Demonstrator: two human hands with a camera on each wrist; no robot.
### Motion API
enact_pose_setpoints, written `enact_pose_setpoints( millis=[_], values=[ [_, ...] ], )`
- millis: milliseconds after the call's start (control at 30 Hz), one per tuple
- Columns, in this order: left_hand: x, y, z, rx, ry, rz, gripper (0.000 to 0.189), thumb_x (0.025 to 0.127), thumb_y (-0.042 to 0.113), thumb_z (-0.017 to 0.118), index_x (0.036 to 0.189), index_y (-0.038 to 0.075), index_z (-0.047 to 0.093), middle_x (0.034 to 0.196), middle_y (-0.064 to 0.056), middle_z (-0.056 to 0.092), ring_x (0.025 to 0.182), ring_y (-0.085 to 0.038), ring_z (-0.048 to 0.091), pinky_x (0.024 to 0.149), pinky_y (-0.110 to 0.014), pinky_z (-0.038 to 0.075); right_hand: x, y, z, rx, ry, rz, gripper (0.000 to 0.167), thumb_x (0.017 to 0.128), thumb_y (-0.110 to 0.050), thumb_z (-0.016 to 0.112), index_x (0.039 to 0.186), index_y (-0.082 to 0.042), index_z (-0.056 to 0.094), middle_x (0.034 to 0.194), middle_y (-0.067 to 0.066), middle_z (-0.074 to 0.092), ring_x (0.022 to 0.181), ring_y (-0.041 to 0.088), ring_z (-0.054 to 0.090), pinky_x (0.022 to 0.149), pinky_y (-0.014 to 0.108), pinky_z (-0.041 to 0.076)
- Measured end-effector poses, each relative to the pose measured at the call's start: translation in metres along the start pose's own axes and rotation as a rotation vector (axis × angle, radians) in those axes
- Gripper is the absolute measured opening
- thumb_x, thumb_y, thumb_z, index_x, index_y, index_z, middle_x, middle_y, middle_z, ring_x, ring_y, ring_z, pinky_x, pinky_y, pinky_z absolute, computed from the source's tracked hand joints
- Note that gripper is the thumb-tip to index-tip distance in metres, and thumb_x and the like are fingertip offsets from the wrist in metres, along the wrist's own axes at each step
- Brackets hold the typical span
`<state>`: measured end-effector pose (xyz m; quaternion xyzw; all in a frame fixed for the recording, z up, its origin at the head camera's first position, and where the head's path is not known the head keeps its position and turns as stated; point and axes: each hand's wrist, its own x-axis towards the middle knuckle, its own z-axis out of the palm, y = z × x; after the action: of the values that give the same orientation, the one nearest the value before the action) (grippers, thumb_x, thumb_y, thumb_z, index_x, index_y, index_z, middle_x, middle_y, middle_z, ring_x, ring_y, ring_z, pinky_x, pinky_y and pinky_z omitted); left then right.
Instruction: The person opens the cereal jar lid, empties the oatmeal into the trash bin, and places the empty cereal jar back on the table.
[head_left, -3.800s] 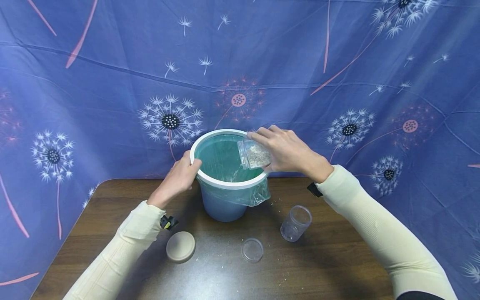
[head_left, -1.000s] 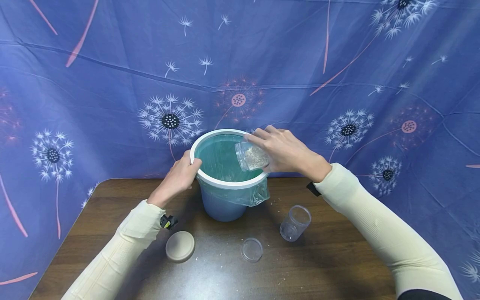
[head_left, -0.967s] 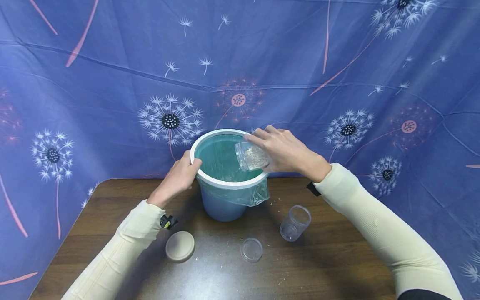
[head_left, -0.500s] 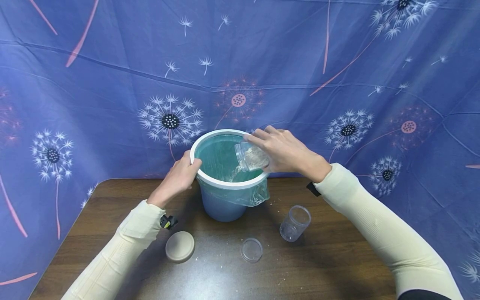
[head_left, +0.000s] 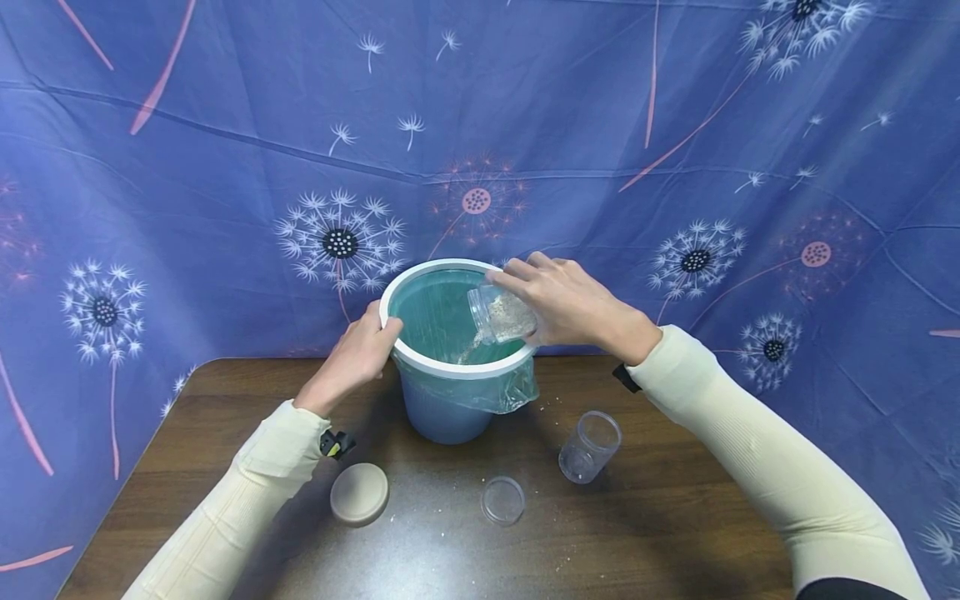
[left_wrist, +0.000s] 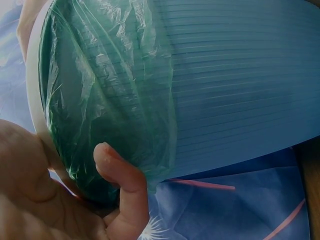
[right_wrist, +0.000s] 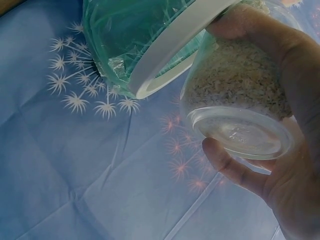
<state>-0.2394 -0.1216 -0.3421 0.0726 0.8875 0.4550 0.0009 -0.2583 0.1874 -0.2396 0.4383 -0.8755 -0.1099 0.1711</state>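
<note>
At the table's back stands a blue trash bin (head_left: pixel 448 417) with a white rim and a green plastic liner (head_left: pixel 431 312). My left hand (head_left: pixel 358 348) grips its rim on the left side; in the left wrist view a curled finger presses the liner outside. My right hand (head_left: pixel 573 304) holds a clear plastic jar (head_left: pixel 504 315) tilted over the opening, mouth toward the left. Pale flakes (right_wrist: pixel 240 80) fill part of the jar, and a stream of them falls from its mouth into the bin. The bottom of the bin is hidden.
On the wooden table (head_left: pixel 637 533) are a beige lid (head_left: pixel 360 494), a clear disc-shaped lid (head_left: pixel 503 501) and a second clear jar (head_left: pixel 590 447) standing upright. Small crumbs lie scattered around them. A blue dandelion-print cloth (head_left: pixel 225 208) hangs right behind the bin.
Flakes now pour from the jar's mouth; one second ago hardly any were falling. The jar has shifted slightly left since the earliest frame. My left hand keeps its place on the rim.
</note>
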Motion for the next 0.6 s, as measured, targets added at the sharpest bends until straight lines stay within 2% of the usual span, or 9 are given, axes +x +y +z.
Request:
enact_pose_setpoints(
  millis=[200,600],
  values=[
    [-0.0001,0.0001,-0.0011,-0.006,0.000,0.003,0.061,0.105,0.033,0.039,0.154,-0.002,0.038,0.091,-0.013,0.057,0.058,-0.022,0.061,0.062,-0.037,0.051,-0.0001,-0.0004,-0.0006,0.008,-0.008,0.000,0.104,0.066,-0.044,0.102,0.153,-0.013,0.055,0.133,0.011,0.062,0.107,0.037,0.062,0.072,0.051,0.060],
    [-0.0004,0.0000,-0.0008,-0.014,-0.002,0.003,0.062,0.105,0.034,0.039,0.155,-0.002,0.037,0.094,-0.014,0.057,0.059,-0.022,0.061,0.063,-0.038,0.052,0.0000,-0.0013,-0.0010,-0.012,-0.010,-0.012,0.104,0.065,-0.043,0.103,0.152,-0.013,0.055,0.129,0.011,0.062,0.106,0.036,0.061,0.071,0.049,0.059]
  ],
)
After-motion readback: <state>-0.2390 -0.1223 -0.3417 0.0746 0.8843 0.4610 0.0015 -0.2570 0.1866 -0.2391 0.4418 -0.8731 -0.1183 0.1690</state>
